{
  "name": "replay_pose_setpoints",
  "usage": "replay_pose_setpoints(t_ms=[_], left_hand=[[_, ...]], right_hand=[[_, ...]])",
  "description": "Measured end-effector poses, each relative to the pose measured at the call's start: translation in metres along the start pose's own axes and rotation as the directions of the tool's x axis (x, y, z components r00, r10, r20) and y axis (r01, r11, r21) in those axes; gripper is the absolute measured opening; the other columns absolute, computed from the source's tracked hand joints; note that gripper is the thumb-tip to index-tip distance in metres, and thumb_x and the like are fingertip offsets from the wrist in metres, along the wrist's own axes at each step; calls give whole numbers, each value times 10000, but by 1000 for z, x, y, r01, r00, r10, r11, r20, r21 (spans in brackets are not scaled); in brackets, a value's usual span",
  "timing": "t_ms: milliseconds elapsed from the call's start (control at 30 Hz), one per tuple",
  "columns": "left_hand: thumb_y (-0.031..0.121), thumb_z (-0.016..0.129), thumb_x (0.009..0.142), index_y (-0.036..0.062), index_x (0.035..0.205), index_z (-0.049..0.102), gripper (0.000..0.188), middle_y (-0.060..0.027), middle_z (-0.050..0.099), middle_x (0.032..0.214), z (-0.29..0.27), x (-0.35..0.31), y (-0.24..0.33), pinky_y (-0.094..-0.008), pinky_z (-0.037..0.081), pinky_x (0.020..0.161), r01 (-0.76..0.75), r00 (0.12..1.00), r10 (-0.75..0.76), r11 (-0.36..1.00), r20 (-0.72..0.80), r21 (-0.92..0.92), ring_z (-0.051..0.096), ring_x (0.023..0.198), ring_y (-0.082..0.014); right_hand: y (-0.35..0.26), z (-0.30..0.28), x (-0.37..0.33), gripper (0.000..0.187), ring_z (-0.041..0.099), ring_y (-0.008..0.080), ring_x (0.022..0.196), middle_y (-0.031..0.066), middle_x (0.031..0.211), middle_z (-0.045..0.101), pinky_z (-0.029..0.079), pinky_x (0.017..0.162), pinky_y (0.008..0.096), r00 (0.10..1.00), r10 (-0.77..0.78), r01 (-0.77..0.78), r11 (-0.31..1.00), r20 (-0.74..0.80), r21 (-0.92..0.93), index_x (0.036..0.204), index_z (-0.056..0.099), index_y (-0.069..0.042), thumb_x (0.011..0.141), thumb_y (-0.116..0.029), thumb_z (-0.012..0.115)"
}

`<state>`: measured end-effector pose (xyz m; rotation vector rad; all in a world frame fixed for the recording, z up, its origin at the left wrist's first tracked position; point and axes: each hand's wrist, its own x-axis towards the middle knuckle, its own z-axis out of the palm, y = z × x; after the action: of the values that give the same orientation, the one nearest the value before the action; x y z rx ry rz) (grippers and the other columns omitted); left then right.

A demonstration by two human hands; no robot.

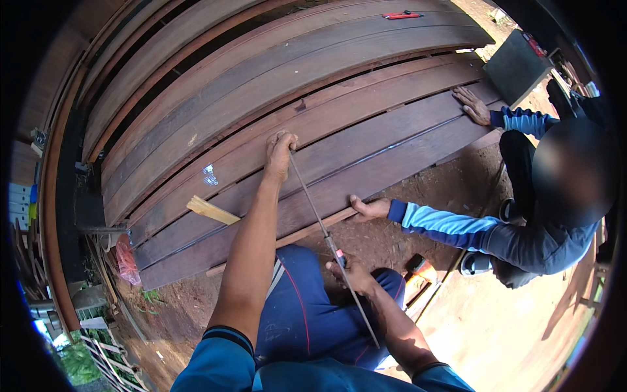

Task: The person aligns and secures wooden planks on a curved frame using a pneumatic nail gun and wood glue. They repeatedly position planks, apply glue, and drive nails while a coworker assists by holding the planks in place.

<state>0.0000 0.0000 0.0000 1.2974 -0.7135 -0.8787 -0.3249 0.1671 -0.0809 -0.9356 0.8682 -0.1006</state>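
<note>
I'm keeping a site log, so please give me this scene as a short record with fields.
Left hand: closed around the upper end of a thin bar
Right hand: lower on the bar, at its red part
Bar position: slanting from over the boards to over the blue trousers
Co-worker: crouched at the right, one hand on the boards, the other hand at their near edge
On boards: wood scrap; red tool, far side
On ground: orange tool
</note>
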Motion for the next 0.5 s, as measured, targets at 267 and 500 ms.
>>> replay_pose_setpoints(t_ms=[267,500], left_hand=[[102,573,872,115,652,475,241,3,440,658,1,-5,-11,-322,412,705,-1,999,-9,982,-48,-186,429,668,-133],[158,572,895,121,742,479,182,-2,442,714,-5,-1,-9,-343,408,802,25,1000,-24,982,12,-187,410,720,-140]], right_hand=[[6,3,-23,218,606,136,637,27,800,625,489,548,297,984,-149,105,922,-92,-374,1118,554,-68,1061,-250,659],[-9,-15,-9,163,438,67,567,-26,762,518,330,469,222,807,-41,-450,602,589,659,1066,572,-122,1064,-258,663]])
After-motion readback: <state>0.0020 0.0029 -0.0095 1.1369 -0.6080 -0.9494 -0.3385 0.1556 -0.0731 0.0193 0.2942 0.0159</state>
